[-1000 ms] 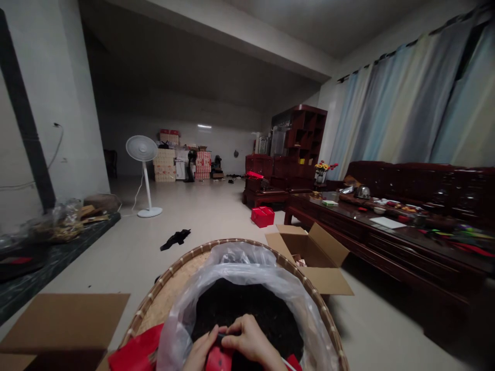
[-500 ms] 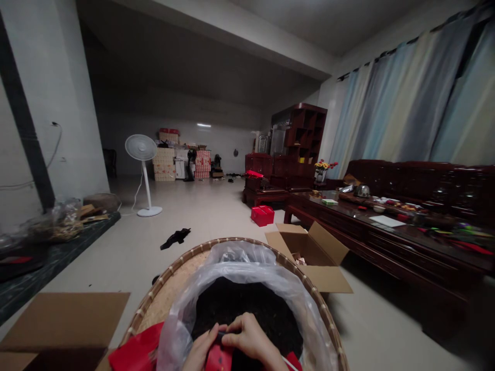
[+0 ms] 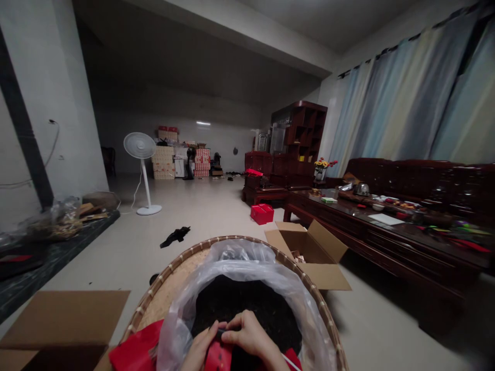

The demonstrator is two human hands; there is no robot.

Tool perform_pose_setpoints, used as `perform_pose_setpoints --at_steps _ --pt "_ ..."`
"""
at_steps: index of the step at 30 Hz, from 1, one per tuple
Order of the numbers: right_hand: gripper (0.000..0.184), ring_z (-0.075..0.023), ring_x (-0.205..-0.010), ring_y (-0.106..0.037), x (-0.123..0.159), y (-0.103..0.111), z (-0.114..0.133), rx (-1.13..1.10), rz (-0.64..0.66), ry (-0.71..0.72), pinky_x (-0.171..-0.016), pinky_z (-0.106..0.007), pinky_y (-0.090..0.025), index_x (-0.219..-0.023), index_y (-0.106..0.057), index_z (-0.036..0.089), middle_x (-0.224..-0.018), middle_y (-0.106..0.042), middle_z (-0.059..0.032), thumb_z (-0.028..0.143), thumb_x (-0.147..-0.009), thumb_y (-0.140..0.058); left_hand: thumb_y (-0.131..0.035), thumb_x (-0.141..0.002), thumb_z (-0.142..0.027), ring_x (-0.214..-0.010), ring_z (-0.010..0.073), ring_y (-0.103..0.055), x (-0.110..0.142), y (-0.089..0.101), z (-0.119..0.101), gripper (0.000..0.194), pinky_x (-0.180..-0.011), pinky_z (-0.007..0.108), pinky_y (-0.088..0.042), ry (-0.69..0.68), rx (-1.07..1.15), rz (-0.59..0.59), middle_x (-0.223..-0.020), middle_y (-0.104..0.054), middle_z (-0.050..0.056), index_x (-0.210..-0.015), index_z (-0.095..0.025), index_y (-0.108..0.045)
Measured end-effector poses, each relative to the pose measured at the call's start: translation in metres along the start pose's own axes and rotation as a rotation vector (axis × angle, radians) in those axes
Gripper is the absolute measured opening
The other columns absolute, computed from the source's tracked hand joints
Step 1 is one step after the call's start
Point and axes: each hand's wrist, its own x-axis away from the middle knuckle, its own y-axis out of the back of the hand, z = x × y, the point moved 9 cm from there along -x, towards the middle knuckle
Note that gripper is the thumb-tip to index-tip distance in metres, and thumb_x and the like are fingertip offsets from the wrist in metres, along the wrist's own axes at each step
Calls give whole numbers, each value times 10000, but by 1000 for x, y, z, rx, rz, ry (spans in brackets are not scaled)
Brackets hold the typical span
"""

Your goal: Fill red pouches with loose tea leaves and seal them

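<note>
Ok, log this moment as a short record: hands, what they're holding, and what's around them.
left hand: left hand grips a red packet
right hand: right hand pinches the packet's top
below hands: dark loose leaves in a clear plastic bag, on a woven bamboo tray
nearby: open cardboard box, red box, standing fan

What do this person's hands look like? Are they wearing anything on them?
The left hand and right hand are both bare, with slim fingers. There are no gloves, and no ring, watch or bracelet shows. No cables or markings are visible on them either. The picture ends around the wrists, so no sleeve can be seen.
</note>
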Motion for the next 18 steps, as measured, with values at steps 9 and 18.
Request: perform_pose_setpoints --at_steps 9,18 --pt "144 -140 -591 -548 -1 -3 -2 -17 20 9 -549 -212 -351 -692 -761 184 -590 -660 15 229 -617 -646 -777 -518 -479 -1060 317 -578 0 8 2 476 -868 321 -485 4 11 -67 -952 -690 137 -819 -113 -729" --pt "168 -171 -677 -590 -1 -4 -4 -15 28 16 -585 -214 -377 -730 -762 180 -659 -691 0 247 -629 -646 -777 -540 -444 -1052 312 -585 3 13 6 441 -859 324 -489 19 29 -114 -1010 -674 132 -828 -114 -727"
